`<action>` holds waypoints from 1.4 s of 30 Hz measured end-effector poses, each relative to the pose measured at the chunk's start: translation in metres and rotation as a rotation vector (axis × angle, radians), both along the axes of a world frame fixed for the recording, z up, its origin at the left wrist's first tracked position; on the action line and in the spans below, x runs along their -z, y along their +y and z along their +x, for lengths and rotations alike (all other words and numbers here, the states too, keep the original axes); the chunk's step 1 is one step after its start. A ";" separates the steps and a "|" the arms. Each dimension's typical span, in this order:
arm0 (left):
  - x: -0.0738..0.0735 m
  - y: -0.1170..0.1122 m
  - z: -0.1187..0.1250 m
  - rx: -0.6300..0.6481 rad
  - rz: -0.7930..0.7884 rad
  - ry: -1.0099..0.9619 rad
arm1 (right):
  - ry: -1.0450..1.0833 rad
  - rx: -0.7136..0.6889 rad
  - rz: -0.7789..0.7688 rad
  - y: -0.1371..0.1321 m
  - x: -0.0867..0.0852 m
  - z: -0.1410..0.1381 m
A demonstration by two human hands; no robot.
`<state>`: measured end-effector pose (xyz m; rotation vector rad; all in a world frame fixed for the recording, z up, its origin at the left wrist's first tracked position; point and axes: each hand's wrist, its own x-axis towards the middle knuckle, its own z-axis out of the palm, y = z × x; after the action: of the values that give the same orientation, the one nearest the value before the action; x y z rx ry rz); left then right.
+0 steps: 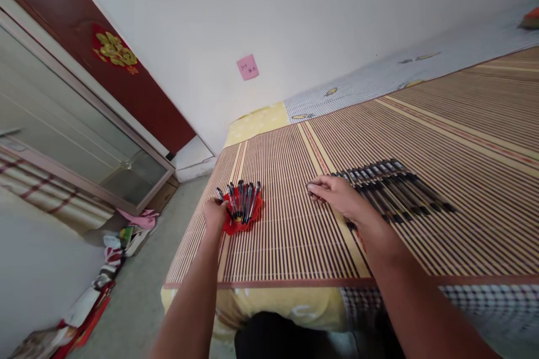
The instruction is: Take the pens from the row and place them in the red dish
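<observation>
Left hand grips red pen dish; right hand pinches a pen beside the row on mat

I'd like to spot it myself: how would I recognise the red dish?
Look at the striped bamboo mat on the bed. Near its left edge, against the left hand, sits a small red dish with pens fanned in it. The other pens lie flat in a row by the right hand.

Site: home bedroom.
Bed with bamboo mat over printed sheet fills right of frame; red door with gold charm upper left; clothes heaped on floor, lower left.
</observation>
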<state>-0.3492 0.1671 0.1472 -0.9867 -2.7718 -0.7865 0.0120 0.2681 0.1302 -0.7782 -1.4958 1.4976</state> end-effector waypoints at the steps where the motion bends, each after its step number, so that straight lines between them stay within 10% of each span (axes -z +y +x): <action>1: 0.001 0.001 0.000 0.005 -0.010 0.013 | -0.007 -0.001 0.005 0.000 0.001 0.000; 18: 0.007 0.000 0.005 0.063 -0.052 0.120 | -0.027 -0.021 -0.020 -0.006 -0.011 0.002; 23: -0.009 -0.006 0.016 0.043 0.015 0.158 | -0.036 -0.003 -0.020 -0.003 -0.007 0.001; 28: -0.036 -0.016 0.052 0.037 0.257 0.167 | 0.149 0.299 0.003 0.000 -0.022 0.012; 33: -0.042 -0.021 0.123 0.230 0.964 -0.590 | 0.378 0.668 0.067 0.000 -0.049 0.042; 37: -0.022 -0.017 0.173 0.306 0.947 -1.257 | 0.375 0.721 0.077 0.002 -0.051 0.059; 42: 0.013 -0.013 0.201 0.221 0.939 -1.301 | 0.157 0.588 0.080 0.008 -0.039 0.060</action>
<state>-0.1482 0.1541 0.1337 -0.6087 -2.1934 -3.2072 0.0716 0.2761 0.1697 -0.9288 -1.0748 1.0220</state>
